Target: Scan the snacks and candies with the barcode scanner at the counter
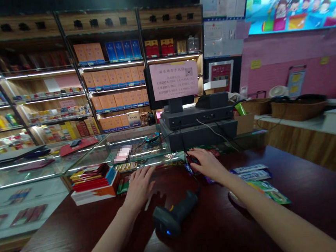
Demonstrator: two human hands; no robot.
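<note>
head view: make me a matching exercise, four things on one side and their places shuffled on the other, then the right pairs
Things
1. Black handheld barcode scanner
2. Pink printed paper sign
3. Stack of red and yellow packets
4. Blue-and-white wrapped packets

Places
A. To the right of the right hand
B. On the front of the black monitor
C. In the middle foreground of the dark brown tabletop
D. To the left of the left hand

Pairs: 1-C, 2-B, 3-D, 4-A

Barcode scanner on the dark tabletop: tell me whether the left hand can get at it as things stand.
Probably yes: the barcode scanner lies close to the left hand on the dark tabletop, and nothing seems to block the way between them.
</note>
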